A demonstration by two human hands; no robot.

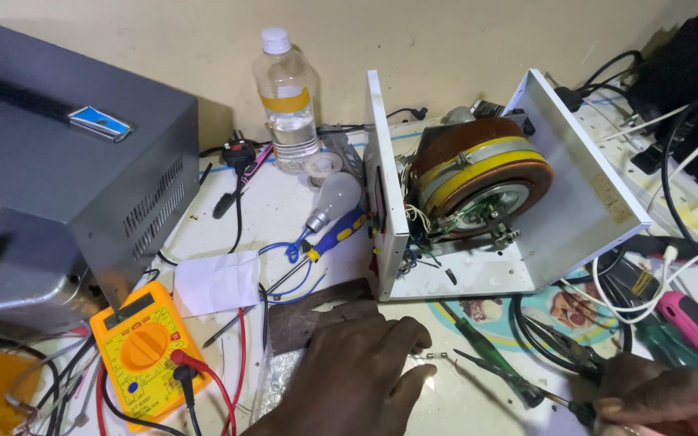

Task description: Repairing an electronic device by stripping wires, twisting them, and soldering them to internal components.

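On bench | L hand flat, glass fuse | R hand grips screwdriver

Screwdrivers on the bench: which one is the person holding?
The green-handled screwdriver, its tip end pinched in the right hand; the blue-and-yellow screwdriver lies untouched by the bulb.

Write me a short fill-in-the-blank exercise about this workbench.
1. The multimeter has a casing coloured ____.
2. The left hand rests beside a small glass ____.
3. The right hand holds a ____.
4. Behind the light bulb stands a clear plastic ____.

Missing words: orange; fuse; screwdriver; bottle
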